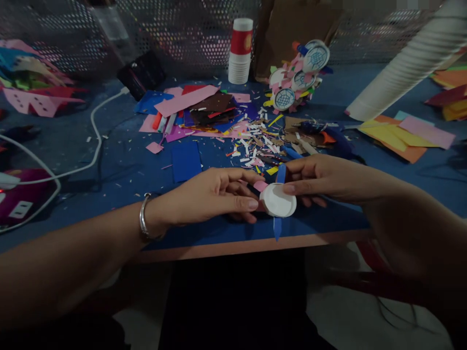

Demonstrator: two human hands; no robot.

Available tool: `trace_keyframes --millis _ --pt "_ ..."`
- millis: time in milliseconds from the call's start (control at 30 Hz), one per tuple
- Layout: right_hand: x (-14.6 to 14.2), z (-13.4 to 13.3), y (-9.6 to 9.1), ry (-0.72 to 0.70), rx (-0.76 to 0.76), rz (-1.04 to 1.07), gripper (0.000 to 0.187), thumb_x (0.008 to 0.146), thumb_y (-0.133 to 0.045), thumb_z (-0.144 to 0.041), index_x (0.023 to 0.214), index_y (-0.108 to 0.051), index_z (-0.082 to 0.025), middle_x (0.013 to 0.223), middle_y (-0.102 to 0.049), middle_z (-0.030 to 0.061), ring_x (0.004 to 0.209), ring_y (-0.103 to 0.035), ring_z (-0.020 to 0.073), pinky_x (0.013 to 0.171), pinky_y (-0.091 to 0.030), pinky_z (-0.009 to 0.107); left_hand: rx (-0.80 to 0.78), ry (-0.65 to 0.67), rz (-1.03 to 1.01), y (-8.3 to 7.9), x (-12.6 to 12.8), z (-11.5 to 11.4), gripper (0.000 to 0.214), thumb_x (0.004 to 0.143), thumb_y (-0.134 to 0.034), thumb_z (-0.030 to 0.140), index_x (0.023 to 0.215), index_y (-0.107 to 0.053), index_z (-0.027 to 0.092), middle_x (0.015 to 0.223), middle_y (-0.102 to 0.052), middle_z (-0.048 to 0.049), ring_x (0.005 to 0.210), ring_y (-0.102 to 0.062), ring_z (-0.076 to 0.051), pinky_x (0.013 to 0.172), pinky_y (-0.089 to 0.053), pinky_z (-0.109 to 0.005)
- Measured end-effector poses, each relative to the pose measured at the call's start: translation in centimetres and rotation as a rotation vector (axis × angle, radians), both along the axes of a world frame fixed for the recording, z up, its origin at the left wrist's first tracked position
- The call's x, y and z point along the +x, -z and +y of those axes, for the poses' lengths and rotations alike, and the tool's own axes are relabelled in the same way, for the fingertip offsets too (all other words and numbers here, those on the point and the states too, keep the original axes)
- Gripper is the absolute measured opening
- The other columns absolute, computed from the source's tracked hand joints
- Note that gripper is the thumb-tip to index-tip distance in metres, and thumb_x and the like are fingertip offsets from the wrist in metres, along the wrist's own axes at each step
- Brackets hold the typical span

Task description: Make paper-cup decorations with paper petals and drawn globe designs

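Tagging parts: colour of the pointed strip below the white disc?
The pointed strip is blue; best seen in the head view.

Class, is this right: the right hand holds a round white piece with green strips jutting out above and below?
Not green: the head view shows the right hand holding a round white piece with blue strips jutting out above and below.

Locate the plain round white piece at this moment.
In the head view, the round white piece is right of centre, near the table's front edge, held in the right hand, with the left hand close on its left.
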State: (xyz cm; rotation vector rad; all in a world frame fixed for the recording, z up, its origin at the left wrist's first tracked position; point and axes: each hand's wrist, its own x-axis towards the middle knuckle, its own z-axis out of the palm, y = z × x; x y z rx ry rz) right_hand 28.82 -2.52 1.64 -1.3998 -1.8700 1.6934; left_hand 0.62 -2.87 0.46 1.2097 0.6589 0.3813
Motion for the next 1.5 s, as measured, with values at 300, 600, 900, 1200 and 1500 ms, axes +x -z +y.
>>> trace_keyframes --millis 300,600,900,1200,1500 --pt "-0.4 0.2 0.4 -0.047 0.108 -0.082 0.032 0.085 -0.086 -0.055 0.089 -0.074 -0.026 0.056 -0.061 -0.0059 0.044 -0.055 0.0102 0.038 -0.043 0.021 0.426 -0.08 0.12 0.3 -0.1 -0.5 0.028 0.095 -0.075 0.031 0.12 -0.081 0.019 0.09 -0.083 -0.0071 0.074 -0.081 -0.02 0.072 -0.065 -0.03" --pt "-1.6 -0.3 0.4 0.003 0.199 -0.096 0.039 0.085 -0.081 -0.063 0.087 -0.073 -0.025 0.058 -0.064 -0.0046 0.041 -0.052 0.0099 0.039 -0.04 0.024 1.423 -0.022 0.072 0.6 0.1 -1.9 0.024 0.102 -0.063 0.02 0.12 -0.079 0.024 0.117 -0.082 -0.0085 0.111 -0.073 -0.026 0.102 -0.056 -0.042" --pt "-0.1 -2.5 1.1 0.149 0.449 -0.216 0.047 0.091 -0.07 -0.069 0.107 -0.076 -0.025 0.061 -0.065 -0.0021 0.048 -0.06 0.0166 0.046 -0.045 0.031 1.553 0.143 0.212 1.4 0.2 -2.0 0.031 0.106 -0.054 0.02 0.127 -0.076 0.013 0.126 -0.08 -0.0112 0.115 -0.068 -0.029 0.102 -0.057 -0.044" --pt "2.1 -7.4 0.9 0.474 0.801 -0.528 0.016 0.093 -0.073 -0.042 0.1 -0.08 -0.029 0.09 -0.081 0.0024 0.07 -0.074 0.0203 0.067 -0.054 0.034 1.568 0.033 0.211 1.0 0.3 -2.3 0.028 0.104 -0.059 0.021 0.127 -0.075 0.019 0.132 -0.08 -0.0099 0.117 -0.068 -0.029 0.104 -0.052 -0.046" --pt "5.0 -8.3 2.2 0.687 0.893 -0.718 0.021 0.091 -0.069 -0.044 0.083 -0.077 -0.026 0.073 -0.076 0.0023 0.06 -0.068 0.0205 0.058 -0.044 0.033 1.46 -0.242 0.199 0.2 0.2 -1.5 0.019 0.102 -0.068 0.028 0.083 -0.069 0.023 0.087 -0.081 -0.0027 0.1 -0.068 -0.028 0.094 -0.043 -0.046"
